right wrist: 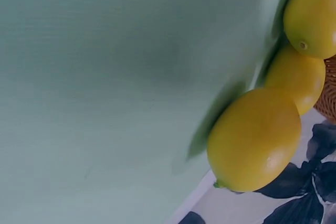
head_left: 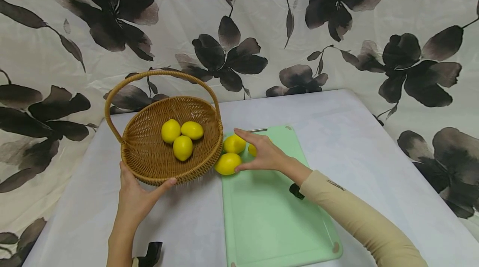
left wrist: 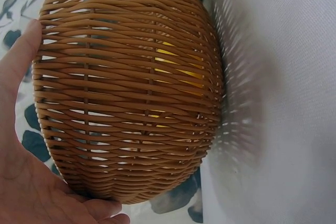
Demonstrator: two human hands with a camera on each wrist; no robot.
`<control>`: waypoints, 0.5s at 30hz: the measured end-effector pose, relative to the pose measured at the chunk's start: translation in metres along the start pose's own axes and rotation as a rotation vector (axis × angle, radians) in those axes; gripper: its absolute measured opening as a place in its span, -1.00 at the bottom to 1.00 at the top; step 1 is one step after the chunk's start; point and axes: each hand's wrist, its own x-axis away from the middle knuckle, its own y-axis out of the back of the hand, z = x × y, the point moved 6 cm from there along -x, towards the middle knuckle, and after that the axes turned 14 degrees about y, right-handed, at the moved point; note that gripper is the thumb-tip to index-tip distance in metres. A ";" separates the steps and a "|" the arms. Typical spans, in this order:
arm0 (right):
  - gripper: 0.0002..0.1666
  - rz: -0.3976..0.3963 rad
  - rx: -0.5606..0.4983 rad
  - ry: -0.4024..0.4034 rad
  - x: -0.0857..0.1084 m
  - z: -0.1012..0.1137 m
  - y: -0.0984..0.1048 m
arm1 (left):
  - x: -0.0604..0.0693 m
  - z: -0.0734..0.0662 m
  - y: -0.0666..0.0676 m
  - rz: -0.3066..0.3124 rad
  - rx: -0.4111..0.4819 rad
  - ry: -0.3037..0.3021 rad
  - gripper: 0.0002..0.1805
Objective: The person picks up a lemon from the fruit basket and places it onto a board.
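Observation:
A wicker basket (head_left: 172,171) with a tall arched handle stands at the left, with three lemons (head_left: 183,148) inside. My left hand (head_left: 135,196) grips its near side, thumb at the front rim and fingers round the left side. In the left wrist view, the basket wall (left wrist: 126,93) fills the middle, and yellow shows through the weave. Over the far end of a green cutting board (head_left: 277,217), my right hand (head_left: 265,152) is spread beside a lemon (head_left: 228,164), a second lemon (head_left: 234,144) and a third, partly hidden lemon (head_left: 252,149). No right fingers appear in the right wrist view.
A white cloth (head_left: 337,134) covers the table. Behind it hangs a pale curtain (head_left: 239,5) with dark flowers. The basket's right side comes close to the board's left edge and the lemons there.

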 end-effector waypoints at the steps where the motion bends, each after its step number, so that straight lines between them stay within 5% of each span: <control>1: 0.21 -0.010 -0.001 0.007 -0.001 0.000 0.001 | 0.000 0.000 0.000 0.001 -0.001 0.002 0.53; 15: 0.21 -0.084 -0.041 0.083 -0.031 0.013 0.011 | 0.000 0.001 0.000 0.003 -0.004 0.024 0.54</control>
